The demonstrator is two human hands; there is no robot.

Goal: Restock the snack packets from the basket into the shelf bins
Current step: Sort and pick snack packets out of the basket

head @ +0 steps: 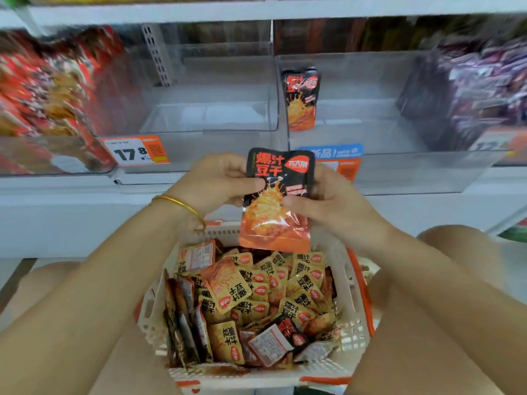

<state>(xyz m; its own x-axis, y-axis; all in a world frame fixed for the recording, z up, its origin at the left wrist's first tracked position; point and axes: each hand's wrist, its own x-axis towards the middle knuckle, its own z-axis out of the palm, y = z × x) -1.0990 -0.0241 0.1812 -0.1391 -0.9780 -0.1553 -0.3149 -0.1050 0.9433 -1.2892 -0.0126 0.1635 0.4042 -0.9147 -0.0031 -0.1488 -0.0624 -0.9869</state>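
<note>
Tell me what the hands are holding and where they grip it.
One black-and-orange snack packet, above the basket: left hand pinches its left edge, right hand its right edge.

A thin, plain gold bangle [182,207] sits on the wrist of the left hand [216,181]. Both forearms [114,269] are bare, as are the knees [456,243].

We see bright, even store light with only soft shadows. Glare sheens the clear bins [370,81] and the held packet [278,201]. The centre is sharp. The red packs [51,89] at left and the purple packs [470,89] at right smear into blur, and the shelf edges [256,10] bow outward.
</note>
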